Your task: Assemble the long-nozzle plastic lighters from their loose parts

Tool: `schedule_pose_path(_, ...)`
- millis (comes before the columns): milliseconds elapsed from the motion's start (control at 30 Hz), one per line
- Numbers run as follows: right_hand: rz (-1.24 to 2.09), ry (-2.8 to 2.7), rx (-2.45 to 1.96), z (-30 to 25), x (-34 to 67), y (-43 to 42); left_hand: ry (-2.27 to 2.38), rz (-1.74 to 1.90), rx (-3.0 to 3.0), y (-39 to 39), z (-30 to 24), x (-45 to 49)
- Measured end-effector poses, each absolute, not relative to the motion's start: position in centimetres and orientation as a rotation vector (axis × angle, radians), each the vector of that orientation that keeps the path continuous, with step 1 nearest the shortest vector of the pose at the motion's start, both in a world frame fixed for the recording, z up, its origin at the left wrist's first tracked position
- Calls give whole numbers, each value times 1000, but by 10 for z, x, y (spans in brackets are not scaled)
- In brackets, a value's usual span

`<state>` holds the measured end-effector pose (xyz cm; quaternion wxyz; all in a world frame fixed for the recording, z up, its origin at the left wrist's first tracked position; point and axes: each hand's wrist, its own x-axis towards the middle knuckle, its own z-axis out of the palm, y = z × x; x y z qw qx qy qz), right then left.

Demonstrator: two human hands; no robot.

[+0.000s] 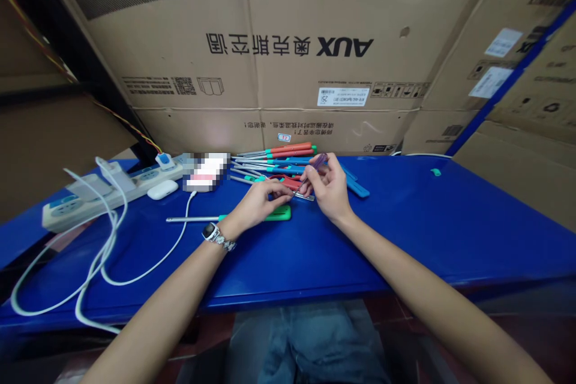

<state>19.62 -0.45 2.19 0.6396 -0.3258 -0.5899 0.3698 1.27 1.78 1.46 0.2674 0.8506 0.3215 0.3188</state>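
Note:
My right hand (332, 189) is closed around a small screwdriver with a clear purple handle (319, 161), its shaft slanting down to the left. My left hand (258, 204) meets its tip, thumb and fingers pinching a small shiny metal piece (305, 196). The fingers hide part of that piece. Below the left hand lies a long-necked lighter with a green handle (283, 213), its metal tube pointing left. Behind both hands is a pile of similar lighters with red handles (292, 149) and blue handles (359, 187), partly covered by the right hand.
On the left of the blue table (405, 234) are a power strip (130, 189), looping white cables (108, 240), a white case (162, 189) and a blurred-out device (204, 173). A large cardboard box (279, 90) stands behind. A small teal piece (435, 172) lies at right.

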Motion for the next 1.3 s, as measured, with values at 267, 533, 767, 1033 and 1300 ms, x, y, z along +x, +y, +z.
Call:
schedule_pose_path(267, 861, -1447, -683, 13, 191, -7, 927, 828, 2448, 13, 11, 19)
schedule_pose_path(533, 817, -1527, -686, 9, 192, -8, 921, 771, 2538, 12, 11, 19)
schedule_pose_path(767, 768, -1544, -706, 9, 193, -8, 937, 741, 2557, 11, 13, 18)
schedule_pose_path(1033, 753, -1537, -735, 10, 195, -8, 948, 715, 2601, 8, 17, 18)
schedule_pose_path(1300, 754, -1478, -733, 14, 194, -9, 958, 698, 2590, 7, 18, 18)
